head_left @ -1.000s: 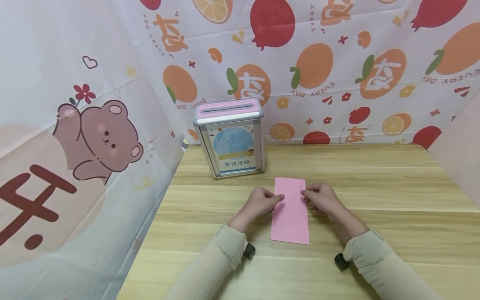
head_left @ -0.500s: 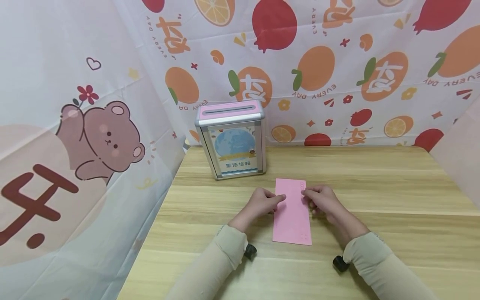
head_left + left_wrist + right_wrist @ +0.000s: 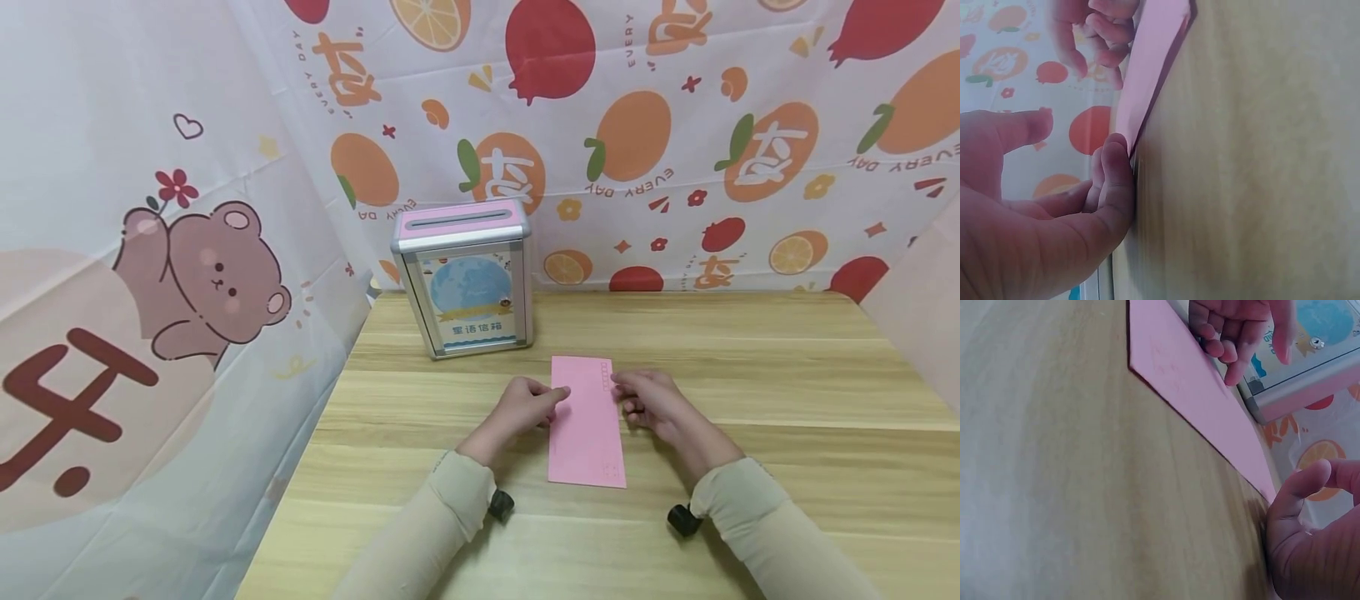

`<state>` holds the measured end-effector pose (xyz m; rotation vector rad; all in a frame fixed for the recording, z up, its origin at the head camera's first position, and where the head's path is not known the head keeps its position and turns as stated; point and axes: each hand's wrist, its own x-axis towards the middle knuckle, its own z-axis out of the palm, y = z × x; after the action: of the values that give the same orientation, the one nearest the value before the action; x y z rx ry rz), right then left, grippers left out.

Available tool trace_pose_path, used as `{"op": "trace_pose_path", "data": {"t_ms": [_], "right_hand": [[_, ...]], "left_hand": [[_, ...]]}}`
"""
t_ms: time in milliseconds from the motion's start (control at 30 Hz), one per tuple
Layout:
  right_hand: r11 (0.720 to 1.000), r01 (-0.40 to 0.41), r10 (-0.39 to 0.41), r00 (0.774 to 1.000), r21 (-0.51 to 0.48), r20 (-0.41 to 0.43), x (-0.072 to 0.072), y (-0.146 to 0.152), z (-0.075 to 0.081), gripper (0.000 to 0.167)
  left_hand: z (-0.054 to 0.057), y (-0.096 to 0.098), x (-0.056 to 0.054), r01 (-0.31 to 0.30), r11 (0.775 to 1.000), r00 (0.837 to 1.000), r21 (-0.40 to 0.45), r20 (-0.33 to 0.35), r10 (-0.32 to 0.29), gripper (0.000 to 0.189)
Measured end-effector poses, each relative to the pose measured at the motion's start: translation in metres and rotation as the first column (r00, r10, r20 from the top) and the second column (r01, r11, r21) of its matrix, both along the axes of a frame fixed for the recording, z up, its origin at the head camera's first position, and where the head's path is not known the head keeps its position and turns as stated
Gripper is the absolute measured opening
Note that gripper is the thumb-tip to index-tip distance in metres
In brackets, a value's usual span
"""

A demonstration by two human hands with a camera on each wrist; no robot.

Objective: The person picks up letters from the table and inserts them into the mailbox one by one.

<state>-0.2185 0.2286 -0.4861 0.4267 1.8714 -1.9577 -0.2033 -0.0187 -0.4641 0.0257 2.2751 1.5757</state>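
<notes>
A pink envelope (image 3: 587, 437) lies flat and lengthwise on the wooden table, with printed marks at its far and near right corners. My left hand (image 3: 522, 408) is at its left edge, the index finger reaching over the paper. In the left wrist view the left thumb (image 3: 1116, 169) touches the envelope's edge low by the tabletop, while the index finger stays raised, apart from the thumb. My right hand (image 3: 656, 407) is beside the right edge with fingers loosely bent. In the right wrist view the right thumb (image 3: 1282, 506) is close to the envelope's side.
Behind the envelope, to the left, stands a silver-framed letter box (image 3: 472, 300) with a pink slotted top. The wooden table (image 3: 750, 358) meets a fruit-patterned cloth (image 3: 675, 225) at the back. A bear-printed cloth (image 3: 217, 275) hangs on the left.
The near end of the envelope has shifted slightly right. My right hand has drawn a little to the right, off the paper. The left hand has hardly moved.
</notes>
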Motion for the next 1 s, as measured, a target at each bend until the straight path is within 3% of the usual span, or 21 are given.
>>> {"op": "trace_pose_path", "data": {"t_ms": [167,500,767,1000], "right_hand": [[0.999,-0.016,0.017,1.0,0.039,-0.008,0.002,-0.001,0.0,0.025],[0.985,-0.029,0.041,0.997,0.173,-0.065,0.017,-0.002,0.005,0.049],[0.995,-0.053,0.059,0.996,0.084,-0.064,0.024,-0.009,0.006,0.061],[1.0,-0.026,0.026,0.999,0.001,-0.032,0.024,-0.008,0.007,0.051]], "left_hand": [[0.001,0.0,0.002,0.01,1.0,1.0,-0.002,0.011,-0.01,0.043],[0.003,-0.002,0.002,0.011,1.0,1.0,0.017,0.018,-0.011,0.043],[0.004,0.003,0.001,-0.003,1.0,1.0,0.024,0.02,0.003,0.044],[0.003,0.006,0.005,-0.024,0.999,0.999,0.037,0.04,0.022,0.044]]}}
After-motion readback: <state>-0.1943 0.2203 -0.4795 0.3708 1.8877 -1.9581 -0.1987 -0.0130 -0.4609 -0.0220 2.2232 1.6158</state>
